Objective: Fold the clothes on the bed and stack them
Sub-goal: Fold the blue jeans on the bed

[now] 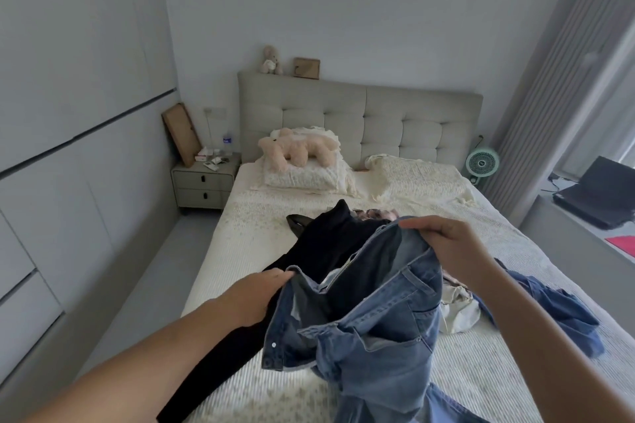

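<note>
A pair of blue jeans [378,330] hangs lifted above the bed [240,244], its waistband spread between my hands. My left hand [256,295] pinches the waistband's left end. My right hand [446,247] grips its upper right edge. Under the jeans a long black garment [309,251] lies stretched along the bed's left side. To the right lie a crumpled dark blue garment [556,306] and a cream one [458,309]. A patterned piece [376,215] shows behind the black garment, mostly hidden.
Two pillows [302,177] and a plush toy [295,149] sit by the headboard. A bedside table [202,184] stands at the left, a small green fan [482,163] and a dark laptop [598,196] at the right. The floor runs along the bed's left side.
</note>
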